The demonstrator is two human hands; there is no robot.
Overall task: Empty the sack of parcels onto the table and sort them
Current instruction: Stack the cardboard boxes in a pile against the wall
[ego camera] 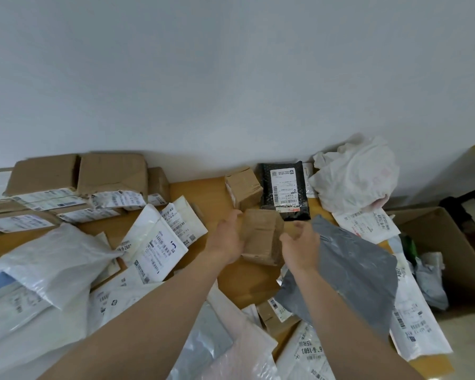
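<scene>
The left hand [226,237] grips the left side of a small brown box [262,237], fingers curled round its far edge. The right hand [299,245] meets the same box from the right, with its fingers curled in against the box's near right corner, so the box is held between the two hands above the wooden table [200,192].

Just beyond the held box stands a second cardboard box [243,190] of much the same kind, and a black mailer [285,190] with a white label lies flat beside it, beyond the held box and slightly to the right. Right of the held box, partly under the right forearm, lies a grey plastic mailer [351,270]. Farther right and back from the box, against the wall, a crumpled white bag [357,176] sits slumped (whether anything is in it cannot be told).

Left of the held box, white mailers [159,242] overlap one another with their labels up, and a soft white plastic parcel [52,256] lies farther left. Well to the left and back from the box, a row of larger cardboard boxes [80,182] rests along the wall. Far right of the box, off the table's edge, an open brown carton [450,242] holds a few soft parcels.
</scene>
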